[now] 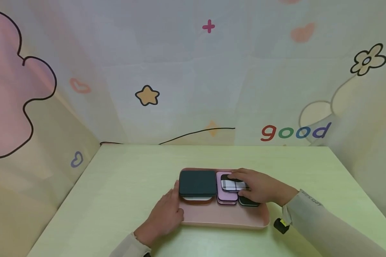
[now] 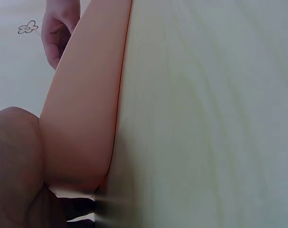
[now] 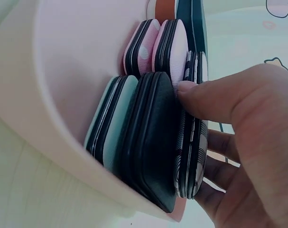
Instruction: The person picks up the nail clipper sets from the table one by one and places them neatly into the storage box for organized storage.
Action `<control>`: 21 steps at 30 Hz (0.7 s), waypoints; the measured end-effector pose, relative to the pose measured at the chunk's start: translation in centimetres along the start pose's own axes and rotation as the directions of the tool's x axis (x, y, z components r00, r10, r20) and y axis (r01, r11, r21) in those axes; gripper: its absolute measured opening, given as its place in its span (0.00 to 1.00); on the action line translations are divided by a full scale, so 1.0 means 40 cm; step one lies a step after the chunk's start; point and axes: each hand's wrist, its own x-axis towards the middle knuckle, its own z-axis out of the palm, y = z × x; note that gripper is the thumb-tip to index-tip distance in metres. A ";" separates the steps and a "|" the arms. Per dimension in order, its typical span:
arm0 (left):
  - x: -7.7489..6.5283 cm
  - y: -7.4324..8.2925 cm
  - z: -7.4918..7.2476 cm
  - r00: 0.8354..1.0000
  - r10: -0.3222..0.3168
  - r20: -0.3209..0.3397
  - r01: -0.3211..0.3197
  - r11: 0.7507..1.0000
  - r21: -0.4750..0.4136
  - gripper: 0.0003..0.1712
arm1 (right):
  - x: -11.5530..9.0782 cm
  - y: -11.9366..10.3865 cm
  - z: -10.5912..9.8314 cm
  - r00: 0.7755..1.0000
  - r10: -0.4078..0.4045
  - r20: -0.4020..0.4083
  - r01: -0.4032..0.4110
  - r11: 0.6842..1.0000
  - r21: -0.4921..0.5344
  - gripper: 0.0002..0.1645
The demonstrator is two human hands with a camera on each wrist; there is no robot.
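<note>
My right hand (image 1: 263,186) pinches a flat black-and-white plaid case (image 1: 233,185), thumb on its near edge and fingers at the far side. This case lies over a pink flat case (image 1: 224,196) and a black flat case (image 1: 249,202). In the right wrist view, a mint-coloured case (image 3: 120,130) shows under the black one, and a second pink case (image 3: 143,47) sits below the first. My left hand (image 1: 165,215) grips the left end of a pink tray (image 1: 225,216), its thumb at the near corner and its fingers along the outer side.
A larger dark green rectangular case (image 1: 197,182) lies in the tray's left part on white and brown layers (image 1: 197,200). The tray stands on a pale wood-grain table (image 1: 132,167). Cloth (image 1: 186,64) with printed drawings hangs behind and at both sides.
</note>
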 end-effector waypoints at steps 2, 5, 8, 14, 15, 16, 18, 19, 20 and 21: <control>-0.001 -0.002 -0.001 1.000 -0.003 0.000 0.003 1.000 -0.007 0.45 | 0.000 -0.001 0.000 1.000 0.008 0.001 -0.008 1.000 -0.002 0.31; -0.001 -0.006 -0.001 1.000 -0.003 -0.005 0.003 1.000 -0.016 0.45 | -0.003 -0.002 0.001 1.000 0.029 0.001 -0.029 1.000 -0.005 0.31; 0.001 -0.009 -0.003 1.000 0.002 -0.008 -0.003 1.000 -0.018 0.45 | -0.006 -0.002 0.004 0.999 0.036 -0.008 -0.036 0.999 0.001 0.32; 0.002 -0.016 -0.014 1.000 0.024 0.015 -0.024 1.000 -0.014 0.45 | -0.015 0.002 0.006 1.000 0.028 -0.008 -0.028 0.999 -0.022 0.34; 0.003 -0.017 -0.016 0.999 0.028 0.022 -0.027 1.000 -0.016 0.44 | -0.017 0.003 0.006 1.000 0.025 -0.009 -0.025 0.999 -0.023 0.34; 0.002 -0.019 -0.018 0.999 0.032 0.027 -0.032 0.999 -0.022 0.44 | -0.020 0.003 0.006 1.000 0.027 -0.010 -0.027 0.999 -0.024 0.35; 0.001 -0.023 -0.022 0.999 0.040 0.036 -0.039 0.999 -0.029 0.44 | -0.026 0.004 0.006 0.999 0.041 -0.015 -0.042 0.999 -0.008 0.36; 0.001 -0.026 -0.023 0.998 0.039 0.039 -0.038 0.999 -0.029 0.44 | -0.029 0.006 0.007 0.999 0.048 -0.024 -0.048 0.999 -0.001 0.36; 0.000 -0.031 -0.023 0.998 0.037 0.041 -0.036 0.999 -0.026 0.44 | -0.033 0.008 0.008 0.997 0.064 -0.033 -0.063 0.998 0.008 0.36; -0.001 -0.036 -0.024 0.999 0.035 0.040 -0.034 0.999 -0.022 0.44 | -0.039 0.010 0.008 0.995 0.083 -0.048 -0.083 0.996 0.016 0.36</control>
